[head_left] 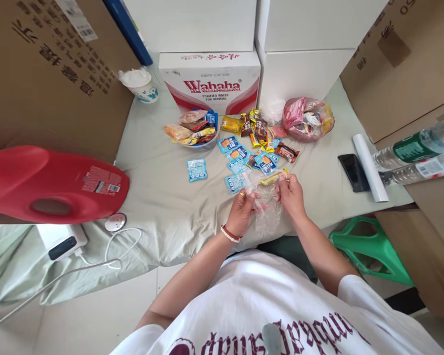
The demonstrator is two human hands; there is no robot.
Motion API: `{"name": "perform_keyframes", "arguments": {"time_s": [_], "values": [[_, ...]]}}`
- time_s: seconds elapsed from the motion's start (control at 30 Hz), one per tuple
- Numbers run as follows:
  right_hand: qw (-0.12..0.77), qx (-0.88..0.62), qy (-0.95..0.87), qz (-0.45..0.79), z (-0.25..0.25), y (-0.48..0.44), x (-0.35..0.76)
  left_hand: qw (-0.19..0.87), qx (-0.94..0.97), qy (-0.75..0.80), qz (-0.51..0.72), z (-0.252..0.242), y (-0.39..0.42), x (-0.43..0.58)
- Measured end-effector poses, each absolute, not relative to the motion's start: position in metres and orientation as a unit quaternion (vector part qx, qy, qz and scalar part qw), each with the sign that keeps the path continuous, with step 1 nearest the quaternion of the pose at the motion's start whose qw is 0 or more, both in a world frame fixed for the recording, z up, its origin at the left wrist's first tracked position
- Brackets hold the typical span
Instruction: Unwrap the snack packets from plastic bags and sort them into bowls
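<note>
My left hand and my right hand both pinch the top of a clear plastic bag and hold its mouth apart above the cloth-covered table. A yellow snack packet lies at the bag's mouth, near my right fingers. Just beyond the hands lie several blue snack packets and one apart. Further back is a heap of brown and yellow wrapped snacks.
A clear bowl of snacks and a pink bowl of snacks stand near a Wahaha box. A black phone, white roll, water bottles, red jug, paper cup and green stool surround them.
</note>
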State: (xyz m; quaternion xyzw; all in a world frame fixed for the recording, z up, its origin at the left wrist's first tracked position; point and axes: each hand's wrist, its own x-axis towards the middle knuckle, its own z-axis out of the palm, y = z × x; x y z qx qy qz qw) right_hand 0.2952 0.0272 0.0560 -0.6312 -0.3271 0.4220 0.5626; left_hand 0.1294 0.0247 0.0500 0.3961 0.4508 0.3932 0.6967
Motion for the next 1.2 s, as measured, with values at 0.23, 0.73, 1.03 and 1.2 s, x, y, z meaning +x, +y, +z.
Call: {"name": "perform_keyframes", "arguments": {"time_s": [0.23, 0.73, 1.03, 1.2], "values": [[0.532, -0.668, -0.336, 0.398, 0.039, 0.026, 0.322, 0.677, 0.383, 0.495, 0.386, 0.034, 0.030, 0.112], [0.501, -0.670, -0.342, 0.428, 0.040, 0.011, 0.323, 0.745, 0.355, 0.516, 0.229, 0.036, 0.040, 0.071], [0.535, -0.671, -0.321, 0.400, 0.047, -0.003, 0.337, 0.627, 0.375, 0.546, 0.410, 0.035, 0.043, 0.067], [0.557, -0.649, -0.341, 0.390, 0.056, 0.017, 0.335, 0.620, 0.368, 0.489, 0.490, 0.058, 0.063, 0.062]]}}
